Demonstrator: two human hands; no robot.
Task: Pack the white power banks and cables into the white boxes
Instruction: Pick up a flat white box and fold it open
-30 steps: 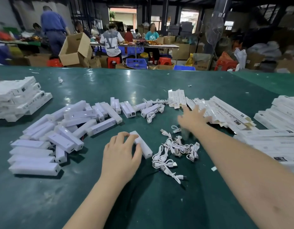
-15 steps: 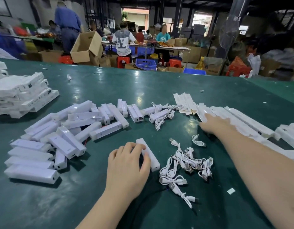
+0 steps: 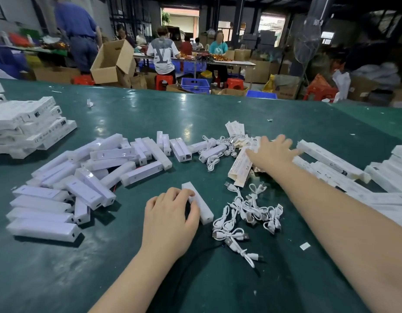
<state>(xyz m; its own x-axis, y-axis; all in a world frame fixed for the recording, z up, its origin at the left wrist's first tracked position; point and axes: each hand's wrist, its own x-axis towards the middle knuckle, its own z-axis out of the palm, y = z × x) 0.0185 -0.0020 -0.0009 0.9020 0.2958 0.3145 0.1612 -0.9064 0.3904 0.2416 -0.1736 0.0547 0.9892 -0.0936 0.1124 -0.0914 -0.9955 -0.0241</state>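
Left hand (image 3: 170, 213) curled on power bank (image 3: 198, 205) at frame centre, long axis running upper-left to lower-right. Right hand (image 3: 271, 152) splayed flat on flattened boxes (image 3: 240, 164) upper right, nearer them; hands well apart.

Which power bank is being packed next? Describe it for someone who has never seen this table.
On the green table, find the left hand near the front edge. Its fingers rest on one white power bank, lying alone between the big pile and loose cables.

Boxes (image 3: 400, 168) cut off at right edge
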